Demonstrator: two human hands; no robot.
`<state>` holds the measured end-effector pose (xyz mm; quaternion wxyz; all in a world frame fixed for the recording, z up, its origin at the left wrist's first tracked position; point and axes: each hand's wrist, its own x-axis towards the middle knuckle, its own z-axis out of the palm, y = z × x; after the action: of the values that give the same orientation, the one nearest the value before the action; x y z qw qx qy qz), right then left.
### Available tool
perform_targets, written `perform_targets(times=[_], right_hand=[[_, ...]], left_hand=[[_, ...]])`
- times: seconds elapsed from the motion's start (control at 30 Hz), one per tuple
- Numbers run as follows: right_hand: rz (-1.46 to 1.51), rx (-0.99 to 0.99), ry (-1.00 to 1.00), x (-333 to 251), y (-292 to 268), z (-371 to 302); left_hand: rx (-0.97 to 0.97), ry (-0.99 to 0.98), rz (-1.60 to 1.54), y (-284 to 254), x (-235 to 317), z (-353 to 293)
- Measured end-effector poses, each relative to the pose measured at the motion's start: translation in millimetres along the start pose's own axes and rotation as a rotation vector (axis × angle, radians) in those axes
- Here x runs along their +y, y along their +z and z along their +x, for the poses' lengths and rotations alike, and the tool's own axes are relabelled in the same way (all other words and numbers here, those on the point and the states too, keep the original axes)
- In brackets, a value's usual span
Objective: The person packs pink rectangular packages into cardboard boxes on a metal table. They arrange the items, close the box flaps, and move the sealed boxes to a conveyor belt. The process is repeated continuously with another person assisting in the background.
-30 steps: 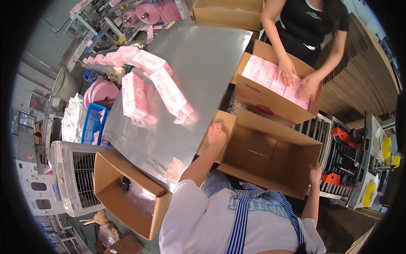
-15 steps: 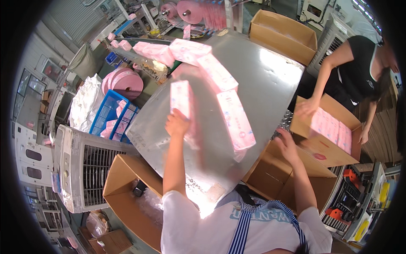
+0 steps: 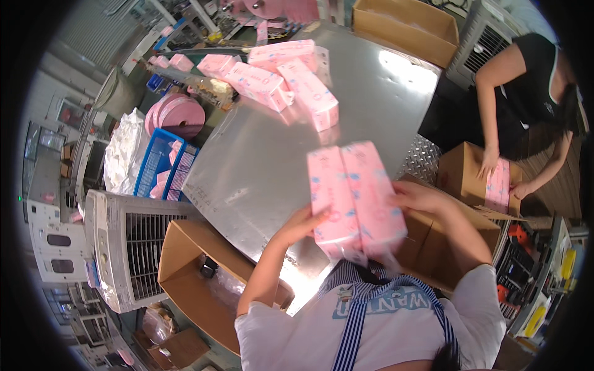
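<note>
Two pink tissue packs in clear-ended wrap are pressed side by side between my hands, above the near right part of the metal table [image 3: 247, 179]. My left hand [image 3: 302, 224] grips the outer side of the left pack [image 3: 332, 185]. My right hand [image 3: 424, 196] clasps the right pack [image 3: 373, 185] from its outer side. Just under and right of the held packs lies an open cardboard box [image 3: 476, 232], partly hidden by my right arm. Farther off on the table, several similar packs [image 3: 309, 94] lie in a jumbled cluster where a conveyor [image 3: 210, 89] ends.
A co-worker [image 3: 538, 80] at the right handles pink packs in another cardboard box [image 3: 458, 170]. A long box [image 3: 402, 28] stands beyond the table. On the left are a blue basket [image 3: 151, 164], pink film rolls [image 3: 179, 116], an air cooler [image 3: 111, 247] and an open box [image 3: 198, 235].
My left hand has brought its pack toward me and right. My right hand has come off the box side onto a second pack. Packs by the conveyor have shifted; the co-worker's box has turned.
</note>
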<state>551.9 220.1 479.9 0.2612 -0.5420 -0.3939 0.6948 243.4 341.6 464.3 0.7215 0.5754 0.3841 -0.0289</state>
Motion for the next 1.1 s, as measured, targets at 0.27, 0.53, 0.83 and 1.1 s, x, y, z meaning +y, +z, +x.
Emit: perform_targets(times=[0.27, 0.53, 0.83, 1.1], right_hand=[[0.255, 0.157, 0.295, 169, -49, -142], [0.460, 0.590, -0.080, 357, 16, -33], [-0.503, 0.478, 0.603, 371, -7, 17], [-0.304, 0.500, -0.481, 57, -37, 87]], left_hand=[[-0.503, -0.177, 0.110, 153, 29, 108], [-0.440, -0.053, 1.525, 211, -129, 197], [0.056, 0.180, 0.775, 153, 3, 175], [0.870, 0.149, 1.348, -108, 99, 210]])
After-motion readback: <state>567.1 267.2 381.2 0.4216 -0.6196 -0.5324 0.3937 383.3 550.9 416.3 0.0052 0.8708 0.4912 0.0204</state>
